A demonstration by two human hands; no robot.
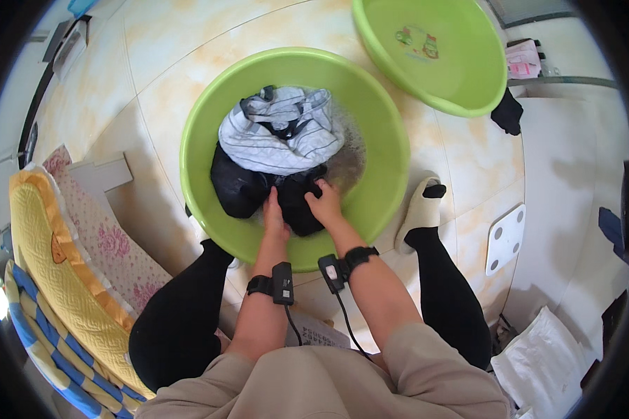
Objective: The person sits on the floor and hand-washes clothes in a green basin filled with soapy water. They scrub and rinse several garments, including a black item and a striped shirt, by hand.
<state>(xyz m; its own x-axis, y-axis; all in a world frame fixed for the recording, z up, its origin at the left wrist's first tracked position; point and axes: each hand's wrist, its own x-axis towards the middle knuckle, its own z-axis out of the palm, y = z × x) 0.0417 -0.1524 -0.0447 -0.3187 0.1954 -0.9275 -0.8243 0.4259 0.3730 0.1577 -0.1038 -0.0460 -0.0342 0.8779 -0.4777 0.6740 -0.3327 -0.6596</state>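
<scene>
A large green basin (388, 174) sits on the floor between my legs, with soapy water (347, 150) at its right side. Bunched in it lie a white striped cloth (281, 148) and, nearer me, wet black fabric (239, 183). My left hand (275, 216) reaches in at the near side, its fingers pressed against the black fabric and partly hidden by it. Just to the right, my right hand (324, 205) grips the same black fabric, thumb and fingers bent round a fold. Both hands are close together, below the striped cloth.
A second green basin (440, 63) stands at the far right, a black cloth (507, 113) beside it. On the right are a white bathroom scale (505, 239) and a folded white cloth (541, 356). A yellow quilted cover (77, 279) flanks my left leg. My slippered right foot (421, 209) is near the basin.
</scene>
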